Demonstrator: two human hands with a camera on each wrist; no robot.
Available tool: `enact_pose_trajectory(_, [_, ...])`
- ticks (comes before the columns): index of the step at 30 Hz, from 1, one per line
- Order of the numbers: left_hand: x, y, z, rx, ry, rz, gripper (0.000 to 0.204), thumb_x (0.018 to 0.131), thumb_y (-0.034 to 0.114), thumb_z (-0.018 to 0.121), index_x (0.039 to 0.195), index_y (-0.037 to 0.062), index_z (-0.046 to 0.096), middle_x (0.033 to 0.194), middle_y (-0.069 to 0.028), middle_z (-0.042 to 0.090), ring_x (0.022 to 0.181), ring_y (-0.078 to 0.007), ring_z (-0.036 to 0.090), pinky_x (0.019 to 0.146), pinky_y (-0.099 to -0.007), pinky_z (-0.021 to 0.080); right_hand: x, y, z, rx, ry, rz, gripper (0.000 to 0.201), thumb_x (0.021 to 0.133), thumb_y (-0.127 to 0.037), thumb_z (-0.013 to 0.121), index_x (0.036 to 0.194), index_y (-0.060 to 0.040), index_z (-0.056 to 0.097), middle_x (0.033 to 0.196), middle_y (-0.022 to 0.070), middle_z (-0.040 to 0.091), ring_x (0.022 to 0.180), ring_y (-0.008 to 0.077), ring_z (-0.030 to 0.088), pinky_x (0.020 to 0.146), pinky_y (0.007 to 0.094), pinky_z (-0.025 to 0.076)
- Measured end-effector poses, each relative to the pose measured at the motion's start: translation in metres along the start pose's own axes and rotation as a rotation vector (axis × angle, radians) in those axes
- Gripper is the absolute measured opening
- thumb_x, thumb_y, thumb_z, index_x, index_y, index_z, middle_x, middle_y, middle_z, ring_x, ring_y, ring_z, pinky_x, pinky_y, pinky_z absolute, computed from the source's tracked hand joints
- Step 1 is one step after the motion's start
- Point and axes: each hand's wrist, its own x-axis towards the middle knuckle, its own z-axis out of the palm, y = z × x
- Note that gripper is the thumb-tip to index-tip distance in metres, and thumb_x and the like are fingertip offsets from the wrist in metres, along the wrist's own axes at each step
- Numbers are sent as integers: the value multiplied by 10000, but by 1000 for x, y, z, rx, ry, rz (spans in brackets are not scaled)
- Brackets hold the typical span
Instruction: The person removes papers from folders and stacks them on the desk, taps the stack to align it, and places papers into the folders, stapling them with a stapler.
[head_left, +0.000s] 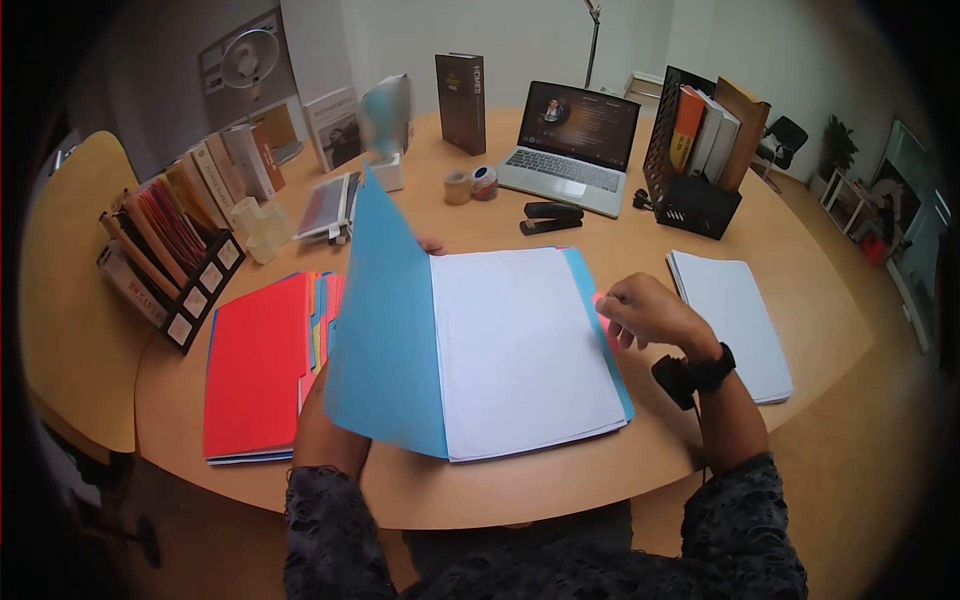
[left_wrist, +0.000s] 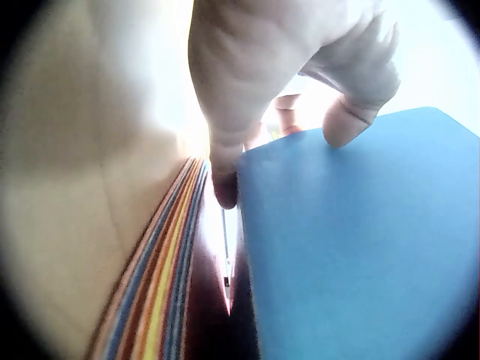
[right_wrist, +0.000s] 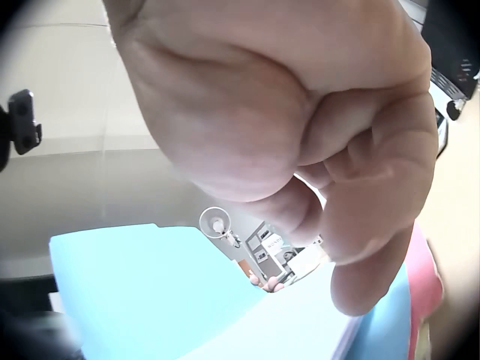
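A blue folder (head_left: pixel 385 340) lies spread on the table, its left cover standing up at a slant and white sheets (head_left: pixel 525 350) on its right side. My left hand (head_left: pixel 432 245) is mostly hidden behind that cover; in the left wrist view the hand (left_wrist: pixel 277 67) grips the edge of the blue cover (left_wrist: pixel 360 232) between thumb and fingers. Above the folder's right edge hangs my right hand (head_left: pixel 650 312), fingers loosely curled. Nothing shows in the right hand (right_wrist: pixel 300 135) in the right wrist view. A pink edge (head_left: pixel 602 312) sticks out beneath the folder.
Red folder (head_left: pixel 255 360) on a stack at left, white paper stack (head_left: pixel 735 325) at right. Behind are a black stapler (head_left: pixel 552 218), tape rolls (head_left: pixel 457 188), a laptop (head_left: pixel 565 170), a standing dark book (head_left: pixel 460 105), a black book holder (head_left: pixel 695 205) and a file rack (head_left: pixel 200 290).
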Motion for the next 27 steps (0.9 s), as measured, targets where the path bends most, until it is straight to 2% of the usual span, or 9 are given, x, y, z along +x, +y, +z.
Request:
enact_pose_trajectory(5, [9, 2, -6, -51, 1, -4, 257, 952, 229, 584, 1026, -12, 632, 943, -86, 645, 806, -136, 595, 709, -270, 513, 52, -27, -37, -117, 115, -125, 268, 930, -217, 580, 887, 41, 637, 710, 98, 649, 598, 142, 650, 490, 276, 519])
enact_pose_trajectory(6, [10, 5, -4, -59, 2, -2, 258, 952, 230, 584, 1025, -13, 632, 943, -86, 645, 806, -136, 595, 708, -270, 513, 73, -29, -39, -168, 145, -141, 231, 915, -175, 575, 857, 40, 637, 719, 122, 658, 625, 206, 669, 539, 326, 537])
enact_pose_trajectory(7, [64, 32, 27, -68, 5, 2, 259, 951, 231, 584, 1025, -13, 632, 943, -86, 645, 806, -136, 595, 708, -270, 513, 97, -28, -38, -221, 176, -159, 198, 900, -132, 569, 826, 39, 637, 729, 145, 667, 653, 270, 687, 588, 375, 554])
enact_pose_trajectory(9, [1, -1, 1, -83, 14, 17, 261, 951, 232, 585, 1025, -13, 632, 942, -85, 645, 806, -137, 595, 708, -271, 514, 144, -25, -32, -476, 287, -239, 152, 859, -46, 548, 938, 42, 643, 901, 211, 682, 874, 379, 677, 779, 436, 541])
enact_pose_trajectory(12, [35, 20, 12, -98, 22, 33, 263, 950, 235, 586, 1024, -13, 633, 941, -85, 645, 806, -137, 595, 707, -272, 514, 213, 2, -18, -503, 440, -417, 256, 825, 5, 540, 1067, 26, 623, 1098, 235, 642, 1082, 414, 595, 921, 456, 481])
enact_pose_trajectory(13, [45, 26, 20, -104, 24, 34, 264, 949, 235, 586, 1023, -14, 633, 941, -85, 645, 806, -137, 595, 707, -272, 514, 222, -2, -19, -576, 337, -357, 319, 817, 18, 553, 1132, -4, 601, 1167, 218, 612, 1137, 373, 578, 952, 436, 470])
enact_pose_trajectory(20, [57, 37, 32, -177, 41, 7, 270, 946, 241, 588, 1021, -15, 634, 938, -84, 646, 805, -138, 596, 706, -273, 515, 242, 10, -3, -596, 223, -290, 280, 827, 4, 563, 1100, -22, 622, 1142, 183, 638, 1102, 350, 604, 935, 427, 489])
enact_pose_trajectory(22, [-52, -19, -35, -202, 52, -5, 272, 946, 242, 588, 1021, -15, 634, 937, -83, 646, 805, -138, 596, 705, -274, 515, 226, 3, -5, -620, 241, -334, 266, 819, 1, 563, 1074, -31, 633, 1124, 178, 646, 1073, 349, 616, 913, 437, 491])
enact_pose_trajectory(27, [-54, -17, -32, -249, 53, -29, 276, 944, 246, 589, 1019, -16, 635, 936, -83, 646, 804, -138, 596, 704, -275, 516, 217, -10, 1, -605, 187, -520, 255, 796, -7, 576, 1042, -35, 635, 1082, 172, 657, 1035, 351, 625, 878, 442, 488])
